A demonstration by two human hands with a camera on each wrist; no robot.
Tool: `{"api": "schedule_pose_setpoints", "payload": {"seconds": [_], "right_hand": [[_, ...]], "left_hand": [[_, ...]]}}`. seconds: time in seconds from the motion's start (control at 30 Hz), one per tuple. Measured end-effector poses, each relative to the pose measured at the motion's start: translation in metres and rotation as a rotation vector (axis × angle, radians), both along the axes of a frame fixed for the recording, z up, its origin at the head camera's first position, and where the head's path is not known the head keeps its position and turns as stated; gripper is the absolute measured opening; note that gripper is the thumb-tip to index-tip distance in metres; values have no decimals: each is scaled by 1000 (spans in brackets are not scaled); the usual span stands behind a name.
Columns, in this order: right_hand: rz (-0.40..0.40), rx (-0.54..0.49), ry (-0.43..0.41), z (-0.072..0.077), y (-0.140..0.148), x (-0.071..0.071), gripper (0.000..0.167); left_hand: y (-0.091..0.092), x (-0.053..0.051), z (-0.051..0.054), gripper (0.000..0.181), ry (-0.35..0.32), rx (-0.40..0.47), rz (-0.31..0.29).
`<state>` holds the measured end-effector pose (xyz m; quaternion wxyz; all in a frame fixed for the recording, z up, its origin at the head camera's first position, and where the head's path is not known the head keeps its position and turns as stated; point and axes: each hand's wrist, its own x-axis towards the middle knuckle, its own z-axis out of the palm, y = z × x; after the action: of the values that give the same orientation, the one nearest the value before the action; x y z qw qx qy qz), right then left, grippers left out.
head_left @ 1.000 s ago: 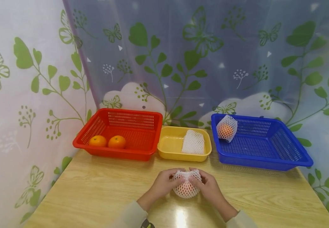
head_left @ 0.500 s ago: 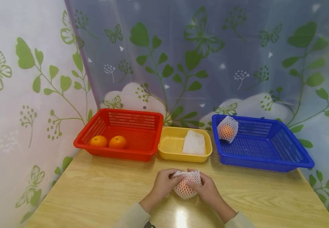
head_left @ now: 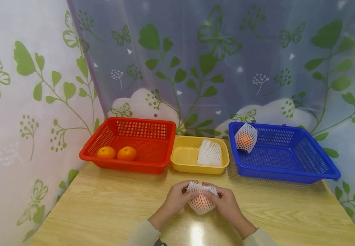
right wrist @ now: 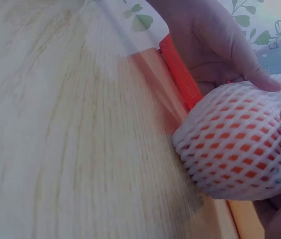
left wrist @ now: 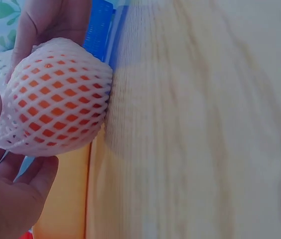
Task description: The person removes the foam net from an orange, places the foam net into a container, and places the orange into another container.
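Observation:
Between both hands, just above the near part of the table, is an orange in a white foam net [head_left: 202,204]. My left hand [head_left: 176,197] grips its left side, thumb across the front of the net and fingers behind. From the right, my right hand [head_left: 226,203] grips the net the same way, the two thumbs close together near its top rim. In the left wrist view the netted orange [left wrist: 61,102] shows orange skin through the mesh. The right wrist view has the netted orange [right wrist: 235,144] with thumbs at the sleeve's open end.
A red basket [head_left: 128,166] with two bare oranges [head_left: 126,153] stands at the back left. Beside it, a yellow tray [head_left: 180,167] holds flat white foam nets [head_left: 209,153]. The blue basket [head_left: 275,175] at the right contains another netted orange [head_left: 245,139]. A patterned curtain hangs behind.
Both hands keep hold of the netted orange and stay in about the same place. The thumbs have shifted slightly, and the net's lower end now looks more pointed.

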<state>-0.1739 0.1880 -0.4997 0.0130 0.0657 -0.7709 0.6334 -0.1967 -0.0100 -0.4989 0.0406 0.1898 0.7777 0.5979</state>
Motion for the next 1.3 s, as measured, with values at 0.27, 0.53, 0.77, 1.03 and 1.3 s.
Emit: {"api": "schedule_pose_setpoints", "payload": {"seconds": [0.27,0.53,0.77,1.03,1.3], "right_hand": [[-114,-73,-16,3,-3,0,22],[-76,-45,5,0,-2,-1,26],[-12,-23,1,-4,2,-1,40],[1,-35,-72,-6,0,0,41],[-23,-21,-79,-2,1,1,41]], "left_hand": [[0,3,3,41,-23,8,-62],[0,5,4,36,-20,-6,-67],[1,5,4,33,2,2,-45],[4,4,3,14,123,-76,114],[7,2,2,14,113,-57,120]]}}
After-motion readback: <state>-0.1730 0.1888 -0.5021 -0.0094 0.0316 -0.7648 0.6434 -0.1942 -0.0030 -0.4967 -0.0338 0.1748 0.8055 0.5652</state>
